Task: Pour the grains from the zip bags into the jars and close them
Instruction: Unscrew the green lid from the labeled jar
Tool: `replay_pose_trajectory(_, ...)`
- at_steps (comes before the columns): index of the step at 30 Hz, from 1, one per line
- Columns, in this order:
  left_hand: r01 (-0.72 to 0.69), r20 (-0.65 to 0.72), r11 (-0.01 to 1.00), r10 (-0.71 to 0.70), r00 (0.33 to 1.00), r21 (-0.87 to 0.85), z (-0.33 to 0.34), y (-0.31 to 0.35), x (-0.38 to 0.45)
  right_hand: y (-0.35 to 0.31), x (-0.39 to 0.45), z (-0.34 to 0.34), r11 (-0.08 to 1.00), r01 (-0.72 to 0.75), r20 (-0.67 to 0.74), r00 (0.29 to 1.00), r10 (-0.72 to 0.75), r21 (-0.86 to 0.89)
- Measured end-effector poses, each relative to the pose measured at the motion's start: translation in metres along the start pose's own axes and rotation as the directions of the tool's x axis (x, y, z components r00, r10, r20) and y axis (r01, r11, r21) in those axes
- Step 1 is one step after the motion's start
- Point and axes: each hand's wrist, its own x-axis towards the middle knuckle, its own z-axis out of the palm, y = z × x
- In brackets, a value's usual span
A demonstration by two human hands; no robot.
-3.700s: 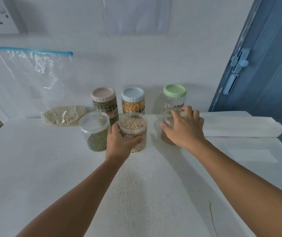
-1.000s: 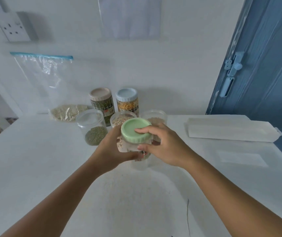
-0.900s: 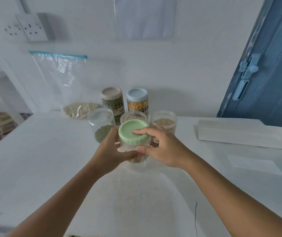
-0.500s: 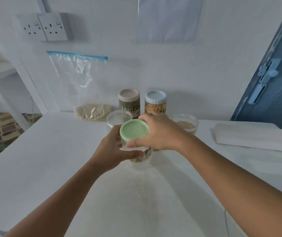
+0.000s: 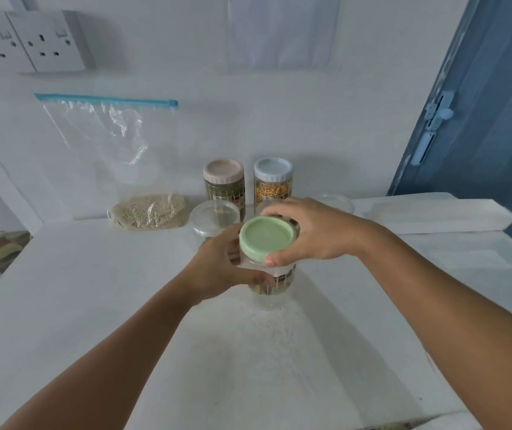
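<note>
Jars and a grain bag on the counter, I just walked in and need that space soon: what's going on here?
A person is working on a jar with a green lid. The left hand holds the jar body, and the right hand grips the lid. Whether it is being opened or closed cannot be told. Behind stand a pink-lidded jar and a blue-lidded jar, both closed, and a zip bag with grains still inside.

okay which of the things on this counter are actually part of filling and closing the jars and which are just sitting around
Part of the job: green lid, its jar, right hand, left hand, zip bag, pink-lidded jar, blue-lidded jar.

Just lying about: white paper bag, wall sockets, blue door.
</note>
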Motion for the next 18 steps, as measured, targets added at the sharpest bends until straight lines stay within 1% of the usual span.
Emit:
replay_pose_trajectory(1, 0.013, 0.040, 1.000, -0.012, 0.999, -0.012, -0.002, 0.002, 0.001, 0.001, -0.002, -0.004, 0.999, -0.007, 0.056, 0.998, 0.006, 0.033)
replay_pose_trajectory(2, 0.022, 0.068, 1.000, -0.021, 0.997, -0.018, -0.003, 0.003, 0.002, 0.000, -0.003, -0.007, 0.999, -0.024, 0.102, 0.995, 0.022, 0.021)
replay_pose_trajectory(3, 0.028, 0.083, 0.999, -0.026, 0.996, -0.023, -0.004, 0.003, 0.004, -0.001, -0.003, -0.011, 0.998, -0.043, 0.131, 0.990, 0.047, -0.034)
replay_pose_trajectory(5, 0.048, 0.092, 0.998, -0.045, 0.995, -0.028, -0.004, 0.004, 0.004, -0.006, 0.000, -0.014, 0.989, -0.095, 0.143, 0.984, 0.111, -0.113)
replay_pose_trajectory(7, 0.046, 0.070, 0.999, -0.044, 0.997, -0.023, -0.002, 0.005, 0.001, -0.012, 0.003, -0.015, 0.980, -0.133, 0.099, 0.984, 0.149, -0.149)
replay_pose_trajectory(9, 0.049, 0.011, 0.997, -0.048, 0.999, -0.057, 0.001, 0.005, -0.002, -0.016, 0.003, -0.011, 0.961, -0.116, 0.050, 0.990, 0.132, -0.249)
replay_pose_trajectory(10, 0.050, -0.016, 0.996, -0.051, 0.999, -0.072, 0.004, 0.005, -0.004, -0.016, 0.002, -0.008, 0.959, -0.102, 0.040, 0.992, 0.117, -0.265)
replay_pose_trajectory(11, 0.047, -0.039, 0.997, -0.049, 0.998, -0.068, 0.006, 0.006, -0.005, -0.017, 0.000, -0.007, 0.966, -0.092, 0.040, 0.994, 0.105, -0.240)
replay_pose_trajectory(13, 0.039, -0.084, 0.999, -0.042, 0.996, -0.032, 0.012, 0.006, -0.006, -0.017, -0.003, -0.009, 0.982, -0.068, 0.090, 0.992, 0.085, -0.177)
replay_pose_trajectory(16, 0.032, -0.119, 0.999, -0.034, 0.992, -0.014, 0.018, 0.007, -0.007, -0.019, -0.009, -0.021, 0.980, -0.009, 0.225, 0.973, 0.054, -0.197)
replay_pose_trajectory(18, 0.037, -0.120, 0.999, -0.040, 0.992, -0.030, 0.020, 0.009, -0.008, -0.021, -0.010, -0.025, 0.979, -0.039, 0.227, 0.970, 0.085, -0.201)
